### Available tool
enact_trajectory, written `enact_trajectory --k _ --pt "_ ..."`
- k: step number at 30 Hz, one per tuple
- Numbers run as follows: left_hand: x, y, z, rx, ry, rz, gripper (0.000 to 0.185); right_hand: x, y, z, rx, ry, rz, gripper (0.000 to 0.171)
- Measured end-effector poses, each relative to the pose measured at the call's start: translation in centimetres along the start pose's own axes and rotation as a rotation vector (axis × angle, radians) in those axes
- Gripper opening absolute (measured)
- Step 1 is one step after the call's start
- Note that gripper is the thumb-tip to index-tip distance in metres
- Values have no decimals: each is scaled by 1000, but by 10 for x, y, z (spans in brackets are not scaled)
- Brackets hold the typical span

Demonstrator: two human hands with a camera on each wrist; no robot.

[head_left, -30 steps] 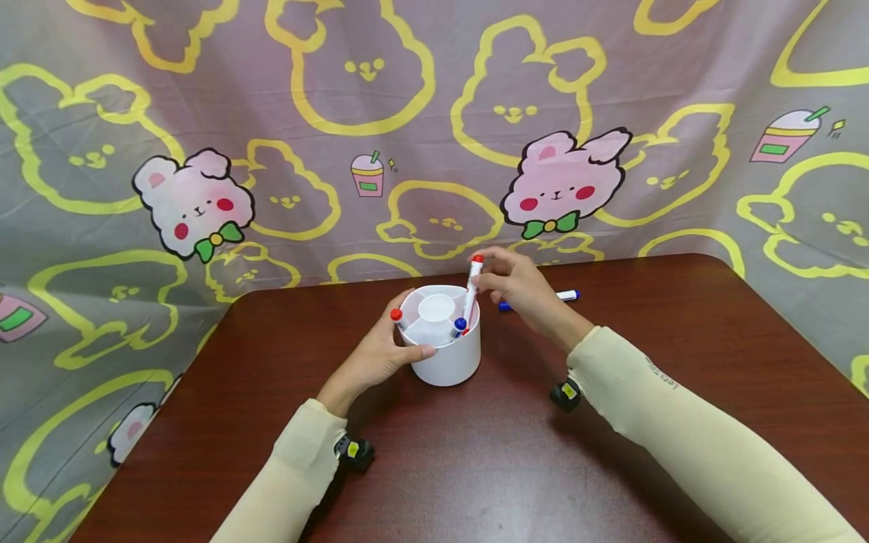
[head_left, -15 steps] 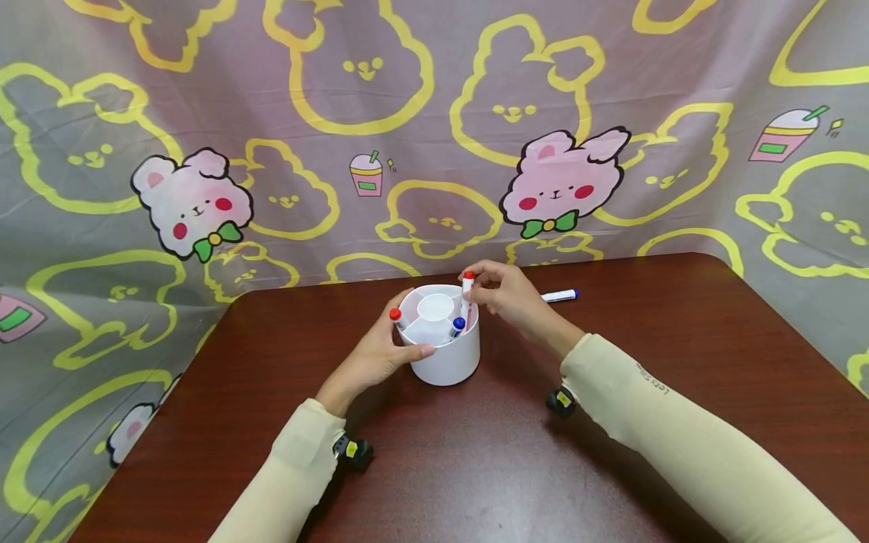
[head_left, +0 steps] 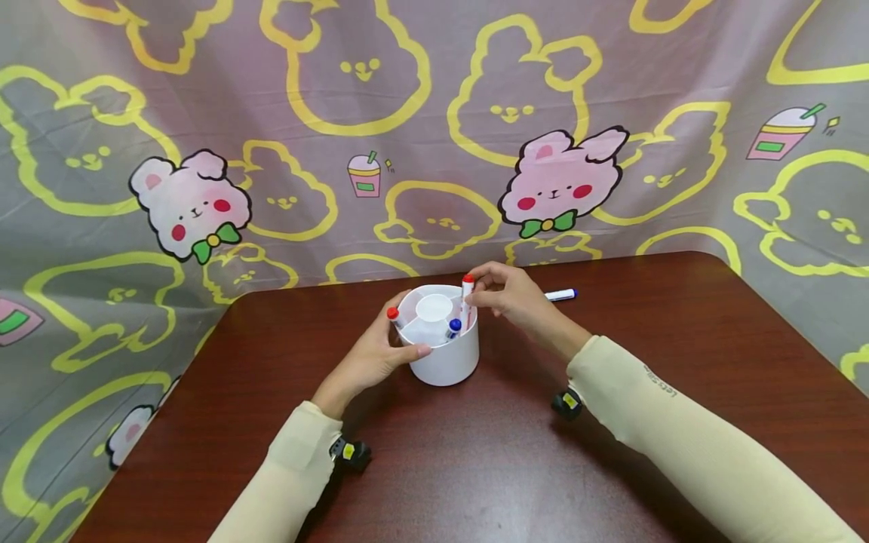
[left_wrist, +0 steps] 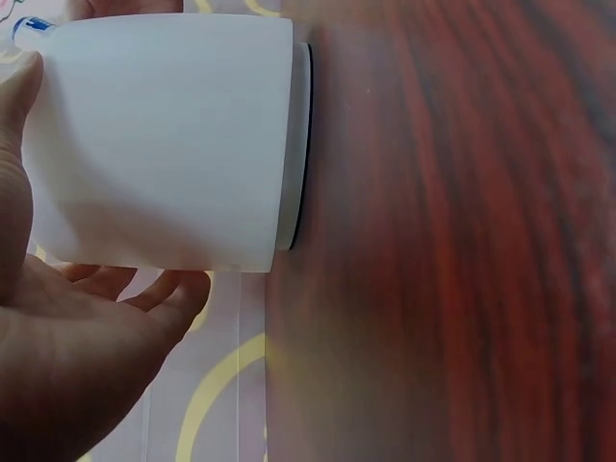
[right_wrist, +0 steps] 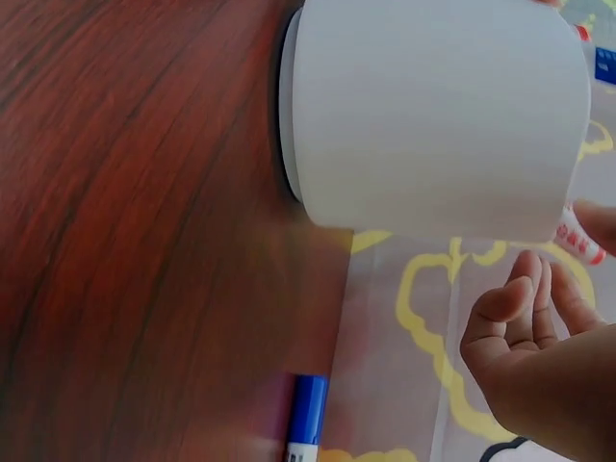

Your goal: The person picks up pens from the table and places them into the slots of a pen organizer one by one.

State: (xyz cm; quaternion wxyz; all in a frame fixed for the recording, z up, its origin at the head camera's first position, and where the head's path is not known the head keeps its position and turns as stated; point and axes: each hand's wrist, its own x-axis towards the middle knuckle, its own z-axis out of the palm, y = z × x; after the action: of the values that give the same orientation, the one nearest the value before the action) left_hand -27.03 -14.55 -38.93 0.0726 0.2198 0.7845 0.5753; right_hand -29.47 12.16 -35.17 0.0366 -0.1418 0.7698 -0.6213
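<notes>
A white round desk organizer (head_left: 444,366) with several compartments stands on the table. My left hand (head_left: 373,354) holds it from the left, thumb at the front rim and fingers around the far side. With thumb and fingers, my right hand (head_left: 519,302) pinches a white marker with a red end (head_left: 466,311), which stands nearly upright in the right-hand compartment. Close by, a marker with a blue end (head_left: 454,329) leans at the front right. Another red-ended marker (head_left: 394,314) leans at the left, beside my left fingers. The lower parts of these markers are hidden inside the organizer.
A blue-capped white marker (head_left: 562,295) lies on the dark wooden table (head_left: 475,467) behind my right hand, partly hidden by it. A patterned cloth (head_left: 434,151) hangs right behind the table's far edge.
My right hand has come down and slightly left, lowering the red-ended marker deeper into the organizer. Over the last half second it has barely moved. My left hand keeps its hold.
</notes>
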Motion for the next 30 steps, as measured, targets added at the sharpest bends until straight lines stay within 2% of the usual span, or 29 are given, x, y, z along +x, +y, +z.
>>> enact_trajectory --k 7,19,26,30 --pt "-4 0 -5 -32 11 -29 86 -4 0 -18 -14 -15 23 44" --pt "-10 1 -17 21 33 -95 80 -13 -1 -50 -61 6 99 54" --pt "-12 0 -21 42 39 -65 68 -16 5 -67 -75 21 128 53" --pt "-13 -1 -23 62 41 -61 67 -17 9 -76 -97 40 149 50"
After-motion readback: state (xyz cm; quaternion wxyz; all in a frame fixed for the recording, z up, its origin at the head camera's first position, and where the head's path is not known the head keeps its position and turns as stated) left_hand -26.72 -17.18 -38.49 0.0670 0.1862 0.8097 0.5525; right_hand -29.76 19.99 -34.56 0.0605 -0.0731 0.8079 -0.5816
